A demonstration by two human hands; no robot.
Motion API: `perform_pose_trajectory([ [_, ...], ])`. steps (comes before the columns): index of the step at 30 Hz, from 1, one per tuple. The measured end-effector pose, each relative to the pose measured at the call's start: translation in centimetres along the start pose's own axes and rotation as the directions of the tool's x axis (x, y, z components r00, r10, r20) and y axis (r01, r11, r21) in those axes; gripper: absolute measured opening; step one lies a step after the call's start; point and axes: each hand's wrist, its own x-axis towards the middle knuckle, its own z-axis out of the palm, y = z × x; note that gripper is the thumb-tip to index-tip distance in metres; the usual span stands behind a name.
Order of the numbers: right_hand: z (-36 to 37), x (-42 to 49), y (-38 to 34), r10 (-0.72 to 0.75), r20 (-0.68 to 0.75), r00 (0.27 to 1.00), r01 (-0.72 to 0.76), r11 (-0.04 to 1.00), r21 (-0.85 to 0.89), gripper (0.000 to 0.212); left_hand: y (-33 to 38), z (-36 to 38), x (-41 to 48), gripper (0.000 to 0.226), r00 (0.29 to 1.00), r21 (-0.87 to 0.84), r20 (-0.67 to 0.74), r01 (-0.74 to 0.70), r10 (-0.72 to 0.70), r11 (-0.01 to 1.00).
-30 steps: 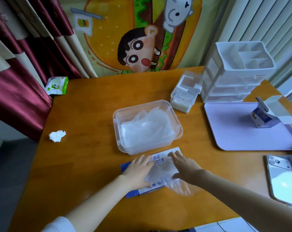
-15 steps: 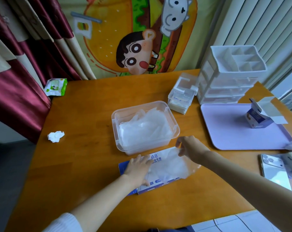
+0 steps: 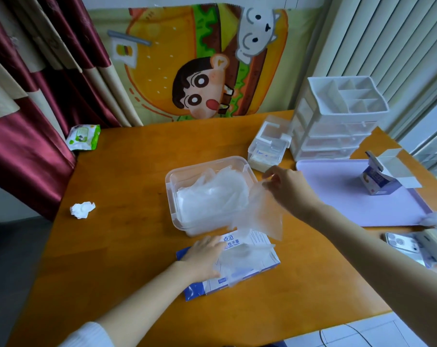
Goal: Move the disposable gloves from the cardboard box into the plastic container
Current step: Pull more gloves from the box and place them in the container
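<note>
L hand [image 3: 205, 256] is nearest me: flat, fingers straight, pressing the cardboard box [image 3: 237, 240] onto the table [image 3: 127, 186]. It holds nothing, it's just pinning. The box hasn't budged vs a sec ago, good. The next glove [image 3: 245, 261] is puffed partway out of the slot, so there's more to come.

Moving up: R hand [image 3: 287, 189] was down at that slot a sec ago. It has come up and away and now sits just beside the right rim of the plastic container [image 3: 170, 186], thumb and fingertips pinching one clear glove [image 3: 260, 216] by its top. The glove hangs loose, with its tail over the box's far edge and part of it overlapping the container's near-right corner. So the pull's done, the drop's not yet. I'd call it mid-transfer, w/ a fat pile of gloves [image 3: 210, 196] already inside.

Room: it's a short hop left over a low rim, nothing in the way. The film's floppy tho, so it could snag the corner or drag the next one out.

The right side's tighter, w/ a purple tray [image 3: 337, 196], a small carton [image 3: 377, 181] on it, and a phone [image 3: 400, 244] near the edge. Behind the container, apart from it, are a small clear box [image 3: 270, 149] and a drawer organiser [image 3: 337, 126].

To the left there's open wood, then a crumpled tissue [image 3: 82, 209], and a wipes pack [image 3: 83, 140] at the far corner.
</note>
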Motion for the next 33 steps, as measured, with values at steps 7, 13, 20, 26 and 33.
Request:
perform_pose_trajectory([
  [7,-0.1,0.5,-1.0,-0.03,-0.067,0.997,0.033,0.998,0.055,0.021,2.7,-5.4,-1.3,0.048,0.869,-0.4,-0.481,-0.101,-0.115,0.911],
  [13,1.2,0.3,-2.3,-0.028,0.06,0.998,0.023,0.997,0.076,0.023,3.6,-8.0,-1.0,0.066,0.641,-0.406,-0.75,-0.255,-0.161,0.878],
  [20,1.9,0.5,-1.3,0.001,0.191,0.982,-0.006,1.0,0.026,0.023,2.0,-11.1,-1.4,0.063,0.584,-0.139,-0.811,-0.226,0.02,0.964],
  [26,1.9,1.0,-1.1,-0.127,0.105,0.986,0.128,0.992,0.0,0.026,0.7,-11.9,-0.5,0.012,0.715,-0.256,-0.699,-0.28,0.023,0.925],
  [33,-0.7,1.2,-2.8,-0.297,0.255,0.92,0.014,0.676,0.737,0.069,-1.8,-14.2,0.5,0.009,0.716,-0.622,-0.642,-0.275,-0.276,0.733],
])
